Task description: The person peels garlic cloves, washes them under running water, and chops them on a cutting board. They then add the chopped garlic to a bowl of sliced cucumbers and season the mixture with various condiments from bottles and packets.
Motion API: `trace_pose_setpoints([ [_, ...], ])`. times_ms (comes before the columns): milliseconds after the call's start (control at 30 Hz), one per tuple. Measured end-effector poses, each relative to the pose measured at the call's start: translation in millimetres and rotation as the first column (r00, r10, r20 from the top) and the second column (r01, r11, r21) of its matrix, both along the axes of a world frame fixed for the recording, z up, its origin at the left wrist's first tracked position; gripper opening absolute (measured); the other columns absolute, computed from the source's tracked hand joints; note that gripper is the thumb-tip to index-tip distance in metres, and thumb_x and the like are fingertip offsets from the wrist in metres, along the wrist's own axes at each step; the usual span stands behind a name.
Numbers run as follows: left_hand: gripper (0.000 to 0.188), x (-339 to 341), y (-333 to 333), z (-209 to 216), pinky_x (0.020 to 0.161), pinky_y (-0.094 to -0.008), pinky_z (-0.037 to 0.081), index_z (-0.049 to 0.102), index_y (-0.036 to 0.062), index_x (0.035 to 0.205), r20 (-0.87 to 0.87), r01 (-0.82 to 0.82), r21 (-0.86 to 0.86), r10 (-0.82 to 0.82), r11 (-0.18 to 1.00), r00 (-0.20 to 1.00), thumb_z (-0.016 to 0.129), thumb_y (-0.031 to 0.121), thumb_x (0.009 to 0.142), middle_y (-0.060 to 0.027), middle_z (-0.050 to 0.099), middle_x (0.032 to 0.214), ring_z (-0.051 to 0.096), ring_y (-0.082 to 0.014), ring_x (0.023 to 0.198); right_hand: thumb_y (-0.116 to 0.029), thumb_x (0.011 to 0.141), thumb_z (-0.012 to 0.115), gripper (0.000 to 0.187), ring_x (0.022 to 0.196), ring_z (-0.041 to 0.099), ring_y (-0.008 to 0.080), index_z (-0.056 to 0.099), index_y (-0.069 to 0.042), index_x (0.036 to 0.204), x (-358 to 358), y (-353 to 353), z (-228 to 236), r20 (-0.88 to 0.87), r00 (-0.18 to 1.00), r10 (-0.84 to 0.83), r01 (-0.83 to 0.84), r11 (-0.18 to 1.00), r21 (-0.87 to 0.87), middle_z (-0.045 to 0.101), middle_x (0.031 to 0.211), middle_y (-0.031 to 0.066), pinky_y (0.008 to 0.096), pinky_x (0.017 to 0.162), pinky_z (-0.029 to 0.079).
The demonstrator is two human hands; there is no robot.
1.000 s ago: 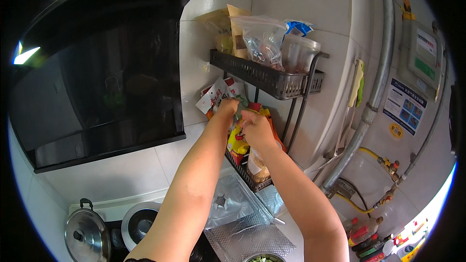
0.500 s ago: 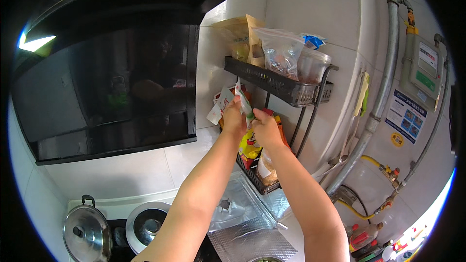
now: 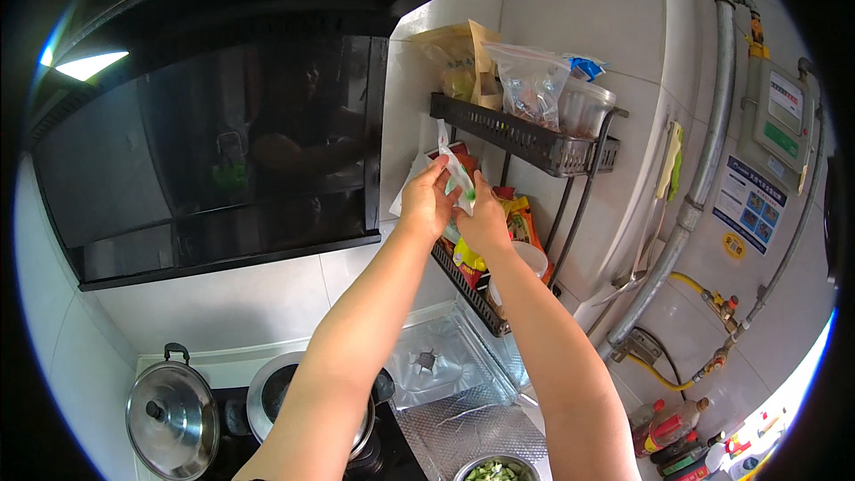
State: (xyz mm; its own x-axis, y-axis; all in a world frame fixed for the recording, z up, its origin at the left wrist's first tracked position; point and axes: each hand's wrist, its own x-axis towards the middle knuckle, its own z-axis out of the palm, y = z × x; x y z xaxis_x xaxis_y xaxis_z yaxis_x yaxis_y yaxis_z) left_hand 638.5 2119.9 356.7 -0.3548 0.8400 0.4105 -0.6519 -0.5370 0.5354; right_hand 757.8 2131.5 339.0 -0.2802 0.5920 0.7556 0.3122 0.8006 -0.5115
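Observation:
Both arms reach up to the wall rack, where a narrow white packet (image 3: 459, 174) with green and a little red print is held upright, its thin top end sticking up. My left hand (image 3: 427, 202) is closed on its left side, the fingertips pinching it. From the right, my right hand (image 3: 485, 221) grips the lower part between thumb and fingers. Behind the hands, on the rack's lower shelf (image 3: 476, 298), stand a yellow and red bag (image 3: 468, 258), an orange packet (image 3: 527, 224) and a round clear container (image 3: 529, 258) partly hidden by my right wrist.
The rack's upper basket (image 3: 499, 125) carries a zip bag (image 3: 530, 80), a paper bag (image 3: 484, 62) and a clear tub (image 3: 584, 107). Below are a lidded pot (image 3: 174, 419), a second pan (image 3: 267, 392) and a bowl of chopped greens (image 3: 494, 470). A range hood (image 3: 214, 151) hangs left.
The packet has turned and stands more open to view between my hands. My right hand has shifted slightly, and the round clear container now shows by my wrist. The whole view has shifted a little.

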Motion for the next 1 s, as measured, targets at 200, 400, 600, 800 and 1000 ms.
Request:
trace_pose_setpoints([
  [200,0.039,46,-99,12,0.107,-0.0427,0.031,0.052,-0.0003,0.127,-0.207,0.035,-0.107,-0.057,0.994,0.977,0.055,0.017,0.093,-0.0080,0.049,0.133,0.041,-0.0212,0.125,-0.007,0.077,0.066,0.064,0.112,0.054,0.0439,0.039,0.003,0.134,13,-47,-13,-0.078,0.995,-0.069,0.068,0.998,-0.007,0.055,0.121,0.0294,0.0455,0.093,0.045],
  [400,0.049,106,-193,-46,0.112,-0.0330,0.025,0.040,-0.0029,0.139,-0.469,0.014,-0.150,-0.083,0.989,0.879,0.053,0.017,0.097,-0.0121,0.042,0.144,0.037,-0.0188,0.134,-0.007,0.079,0.065,0.049,0.103,0.061,0.0363,0.050,-0.004,0.126,58,-129,-69,-0.302,0.953,0.001,-0.073,0.971,-0.226,0.063,0.111,0.0202,0.0405,0.087,0.048],
  [600,0.037,148,-311,-161,0.103,-0.0337,0.036,0.050,0.0010,0.122,-0.403,-0.178,-0.121,0.115,0.977,0.908,0.064,0.005,0.088,-0.0084,0.050,0.126,0.049,-0.0192,0.117,0.000,0.084,0.066,0.036,0.090,0.062,0.0153,0.054,0.001,0.117,107,-213,-129,-0.624,0.781,0.008,-0.414,0.755,-0.508,0.066,0.101,0.0094,0.0295,0.078,0.051],
  [800,0.083,152,-347,-254,0.109,-0.0537,0.024,0.027,0.0131,0.145,0.081,0.352,-0.516,-0.365,0.781,0.928,0.071,0.044,0.083,-0.0053,0.031,0.150,0.037,-0.0266,0.133,-0.006,0.086,0.069,0.037,0.093,0.063,0.0172,0.053,0.001,0.119,145,-282,-174,-0.690,0.723,-0.038,-0.506,0.651,-0.566,0.066,0.103,0.0103,0.0314,0.081,0.052],
  [1000,0.075,159,-360,-279,0.103,-0.0469,0.041,0.039,0.0101,0.140,0.227,0.529,-0.418,-0.479,0.738,0.848,0.075,0.037,0.080,-0.0082,0.051,0.135,0.049,-0.0257,0.125,-0.014,0.084,0.074,0.053,0.111,0.056,0.0209,0.048,0.000,0.129,179,-335,-231,-0.541,0.841,-0.011,-0.412,0.636,-0.653,0.059,0.121,0.0133,0.0361,0.095,0.045],
])
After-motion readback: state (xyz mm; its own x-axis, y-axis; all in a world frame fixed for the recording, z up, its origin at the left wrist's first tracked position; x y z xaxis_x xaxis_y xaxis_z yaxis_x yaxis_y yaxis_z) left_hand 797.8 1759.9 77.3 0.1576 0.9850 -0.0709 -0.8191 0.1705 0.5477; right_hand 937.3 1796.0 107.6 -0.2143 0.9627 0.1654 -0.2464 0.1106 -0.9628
